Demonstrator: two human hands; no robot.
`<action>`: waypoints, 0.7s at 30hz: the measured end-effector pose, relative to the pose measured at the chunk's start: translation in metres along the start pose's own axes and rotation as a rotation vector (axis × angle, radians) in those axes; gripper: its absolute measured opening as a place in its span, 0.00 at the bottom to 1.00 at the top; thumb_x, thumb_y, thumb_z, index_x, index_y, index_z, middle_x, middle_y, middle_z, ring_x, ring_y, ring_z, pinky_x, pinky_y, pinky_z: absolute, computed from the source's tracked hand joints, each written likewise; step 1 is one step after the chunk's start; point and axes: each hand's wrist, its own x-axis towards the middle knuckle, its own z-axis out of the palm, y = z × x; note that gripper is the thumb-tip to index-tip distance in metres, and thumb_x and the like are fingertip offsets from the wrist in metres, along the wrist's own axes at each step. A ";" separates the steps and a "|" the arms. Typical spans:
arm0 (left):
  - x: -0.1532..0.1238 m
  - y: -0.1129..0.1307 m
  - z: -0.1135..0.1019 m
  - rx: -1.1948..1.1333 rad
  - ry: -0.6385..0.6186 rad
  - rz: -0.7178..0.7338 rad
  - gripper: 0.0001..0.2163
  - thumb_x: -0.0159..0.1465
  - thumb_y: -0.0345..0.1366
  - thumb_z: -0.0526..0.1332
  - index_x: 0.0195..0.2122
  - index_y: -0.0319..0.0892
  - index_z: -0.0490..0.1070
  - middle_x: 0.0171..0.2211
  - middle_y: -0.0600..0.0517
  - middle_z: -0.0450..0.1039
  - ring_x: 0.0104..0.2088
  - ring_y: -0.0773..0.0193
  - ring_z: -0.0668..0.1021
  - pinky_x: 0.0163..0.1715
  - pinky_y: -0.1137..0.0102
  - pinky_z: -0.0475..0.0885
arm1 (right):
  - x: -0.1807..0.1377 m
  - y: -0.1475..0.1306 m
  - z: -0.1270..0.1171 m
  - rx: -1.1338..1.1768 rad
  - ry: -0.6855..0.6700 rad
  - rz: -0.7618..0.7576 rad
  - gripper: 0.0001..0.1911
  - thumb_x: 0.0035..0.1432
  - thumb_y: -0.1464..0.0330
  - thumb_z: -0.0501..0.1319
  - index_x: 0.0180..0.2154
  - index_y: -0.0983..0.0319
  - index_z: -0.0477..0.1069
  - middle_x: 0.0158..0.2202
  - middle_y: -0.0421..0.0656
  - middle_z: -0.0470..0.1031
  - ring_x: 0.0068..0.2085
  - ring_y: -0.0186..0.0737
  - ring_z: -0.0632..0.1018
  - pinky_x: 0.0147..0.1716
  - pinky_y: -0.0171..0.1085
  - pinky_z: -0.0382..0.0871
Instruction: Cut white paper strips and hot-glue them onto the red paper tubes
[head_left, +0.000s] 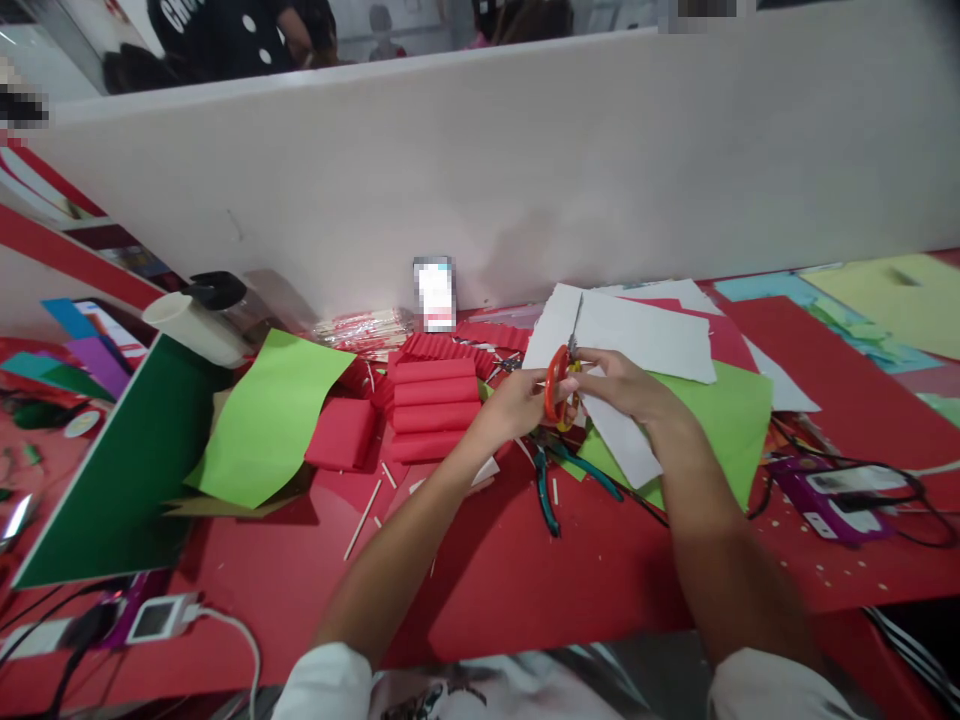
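Both my hands meet over the right-middle of the table at a pair of scissors (555, 385) with orange and yellow handles, blades pointing up and away. My left hand (517, 402) is closed at the orange handle. My right hand (622, 385) is closed too, its fingertips around the handles from the other side. A narrow white paper piece (626, 445) shows below my right palm; whether that hand also grips it I cannot tell. Teal-handled pliers (547, 490) lie with handles spread just below my hands. Behind them is a larger white sheet (637, 330).
Left of my hands are folded red paper (436, 410), a red packet (342, 434), a lime sheet (270, 420) and a green board (127, 470). Thin sticks (363, 520) lie nearby. A phone (435, 294) leans on the partition (375, 180). A purple power strip (832, 500) with cables sits right.
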 end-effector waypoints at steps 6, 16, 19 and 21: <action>-0.002 -0.017 0.009 0.310 0.110 0.021 0.15 0.70 0.46 0.63 0.50 0.41 0.73 0.39 0.45 0.80 0.41 0.56 0.82 0.46 0.63 0.76 | 0.016 0.002 -0.006 -0.144 0.001 -0.059 0.20 0.55 0.52 0.69 0.42 0.60 0.78 0.33 0.39 0.81 0.38 0.44 0.80 0.45 0.42 0.71; -0.059 0.028 -0.051 0.910 0.147 -0.094 0.10 0.71 0.39 0.58 0.51 0.45 0.70 0.48 0.40 0.80 0.48 0.47 0.82 0.47 0.57 0.74 | 0.033 0.006 -0.031 -0.373 0.085 -0.029 0.19 0.57 0.51 0.65 0.35 0.59 0.83 0.39 0.45 0.85 0.43 0.52 0.80 0.44 0.44 0.71; -0.081 0.043 -0.089 1.126 0.165 -0.217 0.12 0.71 0.43 0.57 0.51 0.43 0.70 0.54 0.37 0.77 0.52 0.41 0.80 0.50 0.53 0.72 | 0.038 0.004 -0.044 -0.526 0.104 0.032 0.19 0.59 0.50 0.65 0.34 0.58 0.83 0.39 0.45 0.85 0.41 0.52 0.80 0.42 0.44 0.71; -0.093 0.049 -0.110 1.268 0.254 -0.346 0.14 0.71 0.45 0.57 0.50 0.42 0.70 0.55 0.34 0.75 0.54 0.37 0.78 0.50 0.50 0.71 | 0.043 0.002 -0.047 -0.573 0.109 0.062 0.19 0.58 0.49 0.65 0.34 0.58 0.82 0.38 0.46 0.84 0.39 0.51 0.80 0.39 0.43 0.70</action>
